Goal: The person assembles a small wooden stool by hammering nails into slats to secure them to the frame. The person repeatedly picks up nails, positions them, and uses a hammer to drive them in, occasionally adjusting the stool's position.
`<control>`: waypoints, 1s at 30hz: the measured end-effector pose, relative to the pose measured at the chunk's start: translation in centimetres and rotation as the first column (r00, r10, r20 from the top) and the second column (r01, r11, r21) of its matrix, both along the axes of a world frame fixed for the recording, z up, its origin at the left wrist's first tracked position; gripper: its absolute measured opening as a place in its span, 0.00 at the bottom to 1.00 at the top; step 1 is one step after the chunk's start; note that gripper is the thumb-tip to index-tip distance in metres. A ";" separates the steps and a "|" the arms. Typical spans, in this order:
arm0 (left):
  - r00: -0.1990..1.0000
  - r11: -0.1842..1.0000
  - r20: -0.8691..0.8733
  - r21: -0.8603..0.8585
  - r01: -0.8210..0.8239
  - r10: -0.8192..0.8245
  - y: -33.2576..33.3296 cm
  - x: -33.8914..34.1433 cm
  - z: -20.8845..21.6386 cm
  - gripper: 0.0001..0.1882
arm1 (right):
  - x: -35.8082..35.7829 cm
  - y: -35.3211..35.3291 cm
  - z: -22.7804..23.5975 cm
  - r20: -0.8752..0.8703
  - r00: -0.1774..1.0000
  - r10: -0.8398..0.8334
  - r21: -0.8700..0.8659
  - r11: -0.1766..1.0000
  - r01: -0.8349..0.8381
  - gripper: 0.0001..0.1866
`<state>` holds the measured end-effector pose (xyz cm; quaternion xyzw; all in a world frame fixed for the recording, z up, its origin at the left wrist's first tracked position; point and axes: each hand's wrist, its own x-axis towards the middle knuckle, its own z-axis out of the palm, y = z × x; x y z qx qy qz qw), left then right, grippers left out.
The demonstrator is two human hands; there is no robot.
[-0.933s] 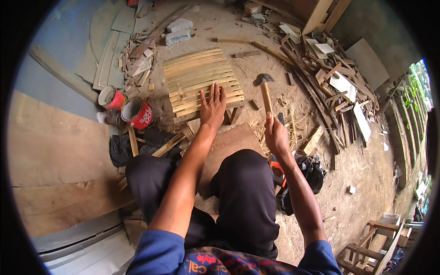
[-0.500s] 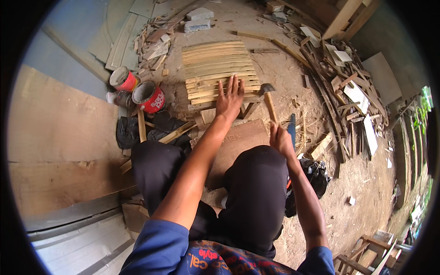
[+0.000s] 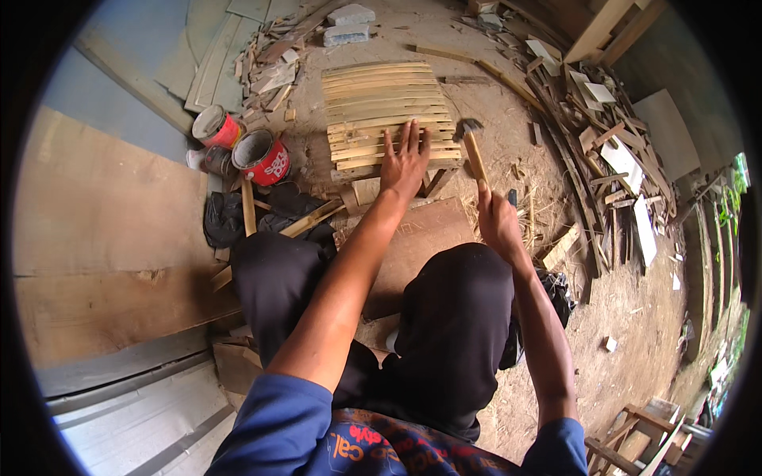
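In front of my knees stands a low slatted wooden piece [image 3: 381,89], its pale narrow strips laid side by side. My left hand [image 3: 403,165] lies flat on its near strips with the fingers spread. To the right, my right hand [image 3: 498,216] is wrapped round the wooden handle of a claw hammer [image 3: 475,154]. The dark hammer head is up beside the slatted piece's right edge, apart from it. Between my knees and the slats lies a flat brown board [image 3: 417,242].
Two red paint cans [image 3: 262,159] stand at the left by black plastic bags [image 3: 224,220]. A long heap of scrap wood [image 3: 603,170] runs along the right. Grey blocks [image 3: 347,34] lie at the back. A plywood panel [image 3: 111,238] borders the left side.
The hammer and my right hand have shifted slightly right, and the hammer head has risen a little in view. My left hand stays on the slats. The whole view has moved slightly.
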<state>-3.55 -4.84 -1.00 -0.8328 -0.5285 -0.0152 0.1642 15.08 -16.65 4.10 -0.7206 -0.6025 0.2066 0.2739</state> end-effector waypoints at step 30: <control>0.974 0.974 0.168 -0.192 -0.116 0.149 0.0 -4.2 1.4 0.50 | -1.2 -1.3 0.3 -0.288 0.953 -0.095 0.069 0.990 0.120 0.28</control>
